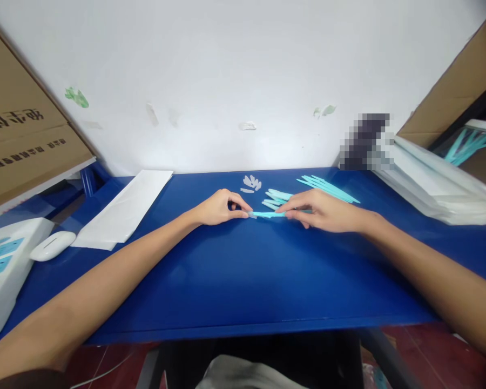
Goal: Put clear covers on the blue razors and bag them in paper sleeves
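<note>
Between my two hands a thin turquoise strip (267, 214) is held level, low over the blue table (227, 281). My left hand (222, 208) pinches its left end, where a small pale tip shows. My right hand (318, 210) grips the right end between thumb and fingers. Just behind the strip lies a small pile of turquoise pieces (277, 195), partly hidden by my right hand. Several small translucent pieces (251, 182) lie farther back to the left. Longer turquoise sticks (328, 188) are spread at the back right.
Folded white sheets (123, 210) lie at the left, beside a white oval object (53, 246) and a white tray with blue parts (12, 254). Stacked white bags (441, 183) stand at the right. Cardboard (24, 119) rises on the left, and a white wall (227, 81) backs the table.
</note>
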